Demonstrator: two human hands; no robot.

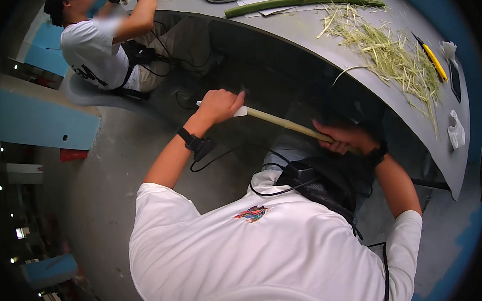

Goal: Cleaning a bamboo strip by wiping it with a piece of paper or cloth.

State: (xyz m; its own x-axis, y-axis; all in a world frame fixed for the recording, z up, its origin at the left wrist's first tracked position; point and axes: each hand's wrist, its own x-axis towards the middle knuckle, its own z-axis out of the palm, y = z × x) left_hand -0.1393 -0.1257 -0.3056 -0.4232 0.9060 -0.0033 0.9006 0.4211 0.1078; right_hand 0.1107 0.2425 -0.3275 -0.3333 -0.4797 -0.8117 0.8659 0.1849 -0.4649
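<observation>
A pale, peeled stick with joints like bamboo (287,123) spans the space between my hands, below the table edge and above my lap. My left hand (217,106) is closed around its left end, over a small white piece like folded paper or cloth (241,111); its exact kind does not show. My right hand (341,137) wraps the stick's other end, thumb along the top. The stick tilts slightly down to the right. Its far ends are hidden in and beyond my fists.
The grey curved table (314,42) bears a green stalk (305,5), pale shavings (390,57), a yellow-handled cutter (435,62), a dark phone-like slab (454,81) and a crumpled tissue (456,130). A seated co-worker (101,48) is at left. A black cable (224,152) hangs by my waist pouch.
</observation>
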